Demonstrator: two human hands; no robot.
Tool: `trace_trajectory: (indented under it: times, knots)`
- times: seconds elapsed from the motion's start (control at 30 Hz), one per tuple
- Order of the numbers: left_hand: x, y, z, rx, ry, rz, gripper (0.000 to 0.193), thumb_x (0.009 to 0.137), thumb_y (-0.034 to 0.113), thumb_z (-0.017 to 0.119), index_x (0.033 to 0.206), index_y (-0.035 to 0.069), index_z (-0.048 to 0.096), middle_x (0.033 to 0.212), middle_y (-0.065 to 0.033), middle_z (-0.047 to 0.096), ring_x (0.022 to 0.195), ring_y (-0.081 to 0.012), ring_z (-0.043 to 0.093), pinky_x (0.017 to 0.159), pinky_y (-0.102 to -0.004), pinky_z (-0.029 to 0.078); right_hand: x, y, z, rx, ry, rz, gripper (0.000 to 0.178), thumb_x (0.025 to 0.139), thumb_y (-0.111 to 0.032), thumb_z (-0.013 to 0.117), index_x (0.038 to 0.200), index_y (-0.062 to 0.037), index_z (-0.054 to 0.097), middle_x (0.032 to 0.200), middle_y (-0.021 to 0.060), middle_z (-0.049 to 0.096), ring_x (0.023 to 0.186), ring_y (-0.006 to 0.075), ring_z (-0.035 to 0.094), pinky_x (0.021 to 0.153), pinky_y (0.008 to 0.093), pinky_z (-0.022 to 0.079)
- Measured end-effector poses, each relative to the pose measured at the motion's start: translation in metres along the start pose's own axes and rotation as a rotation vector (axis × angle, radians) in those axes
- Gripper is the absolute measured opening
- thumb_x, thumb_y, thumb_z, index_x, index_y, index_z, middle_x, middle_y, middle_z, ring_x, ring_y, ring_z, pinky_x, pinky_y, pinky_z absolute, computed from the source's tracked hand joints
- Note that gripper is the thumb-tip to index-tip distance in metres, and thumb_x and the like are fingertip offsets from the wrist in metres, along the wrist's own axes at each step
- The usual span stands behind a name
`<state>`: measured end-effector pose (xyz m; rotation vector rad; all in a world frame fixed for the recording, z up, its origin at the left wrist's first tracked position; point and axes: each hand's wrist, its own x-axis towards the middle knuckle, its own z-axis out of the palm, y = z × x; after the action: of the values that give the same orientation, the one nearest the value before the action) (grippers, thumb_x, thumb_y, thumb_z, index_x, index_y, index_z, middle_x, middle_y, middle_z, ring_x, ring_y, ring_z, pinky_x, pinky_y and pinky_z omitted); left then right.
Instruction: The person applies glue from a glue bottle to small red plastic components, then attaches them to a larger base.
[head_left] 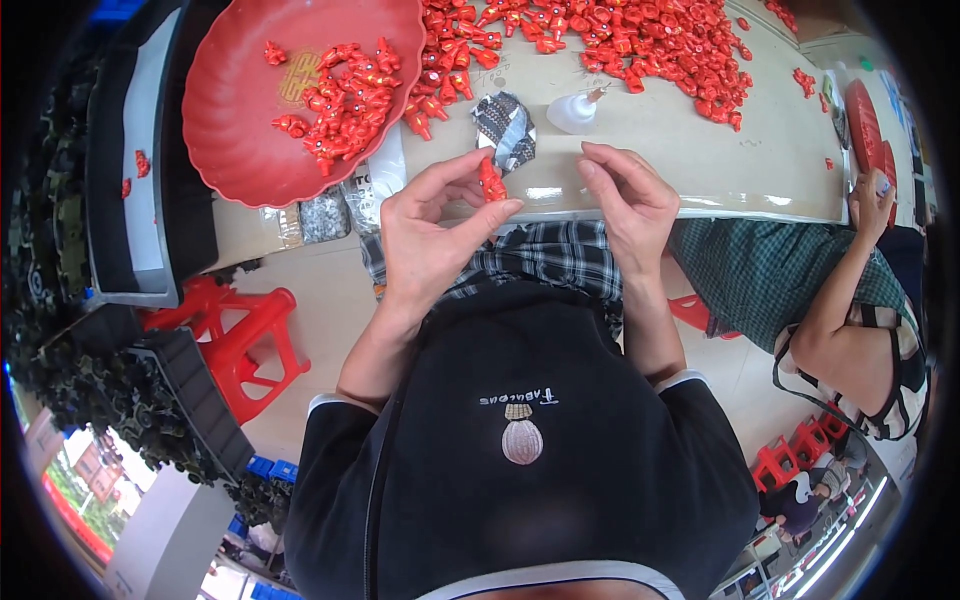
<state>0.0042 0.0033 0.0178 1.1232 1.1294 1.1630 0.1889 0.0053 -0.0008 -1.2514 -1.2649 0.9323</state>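
Note:
A small glossy red figurine point(492, 181) is pinched upright between the thumb and fingers of my left hand point(430, 225), just over the table's near edge. To its right, apart from it, my right hand point(632, 200) has its thumb and index fingertips close together. Anything between those tips is too small to make out. Beyond my hands lie a folded patterned cloth point(505, 132) and a white squeeze bottle point(572, 114) with a narrow tip. A scalloped red tray point(225, 130) at the left holds several similar figurines point(350, 100).
A large heap of red pieces point(650, 50) covers the table's far side. Clear plastic packets point(325, 215) lie by the tray. Red stools point(250, 350) stand at left. At right, a co-worker's hand point(872, 205) is by another red tray point(868, 125).

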Motion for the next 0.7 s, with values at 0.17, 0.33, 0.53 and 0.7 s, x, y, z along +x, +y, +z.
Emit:
trace_trajectory:
  times: [0.17, 0.33, 0.53, 0.7]
  knots:
    - [-0.0036, 0.0015, 0.0013, 0.061, -0.004, 0.093, 0.044, 0.065, 0.001, 0.074, 0.105, -0.003, 0.057, 0.086, -0.0052, 0.062, 0.075, -0.0077, 0.055, 0.072, -0.0211, 0.045, -0.0004, 0.0003, -0.0004, -0.014, 0.004, 0.005, 0.018, 0.076, 0.005, 0.061, 0.094, 0.0041, 0.062, 0.088, 0.0086, 0.061, 0.077, 0.0100, 0.057, 0.067, 0.0193, 0.045]
    - [-0.0042, 0.0046, 0.0010, 0.055, -0.017, 0.081, 0.044, 0.064, 0.000, 0.074, 0.105, -0.003, 0.057, 0.086, -0.0057, 0.062, 0.075, -0.0077, 0.055, 0.071, -0.0210, 0.045, -0.0003, 0.0001, -0.0006, -0.023, 0.002, 0.004, 0.017, 0.077, 0.005, 0.061, 0.094, 0.0041, 0.062, 0.088, 0.0084, 0.061, 0.076, 0.0097, 0.057, 0.066, 0.0190, 0.045]
    - [-0.0039, 0.0056, 0.0010, 0.035, -0.014, 0.055, 0.044, 0.065, 0.000, 0.074, 0.105, -0.004, 0.057, 0.086, -0.0066, 0.062, 0.075, -0.0082, 0.056, 0.072, -0.0215, 0.046, 0.0003, 0.0010, -0.0007, -0.021, -0.004, -0.006, 0.017, 0.077, 0.005, 0.060, 0.093, 0.0038, 0.062, 0.088, 0.0084, 0.061, 0.077, 0.0097, 0.057, 0.065, 0.0188, 0.046]
    - [-0.0032, 0.0047, 0.0009, 0.035, -0.011, 0.050, 0.044, 0.065, 0.000, 0.074, 0.105, -0.004, 0.057, 0.087, -0.0070, 0.062, 0.075, -0.0084, 0.056, 0.072, -0.0220, 0.046, 0.0002, 0.0004, -0.0009, -0.024, -0.006, -0.002, 0.017, 0.077, 0.004, 0.061, 0.093, 0.0038, 0.062, 0.088, 0.0086, 0.061, 0.077, 0.0098, 0.057, 0.065, 0.0188, 0.046]
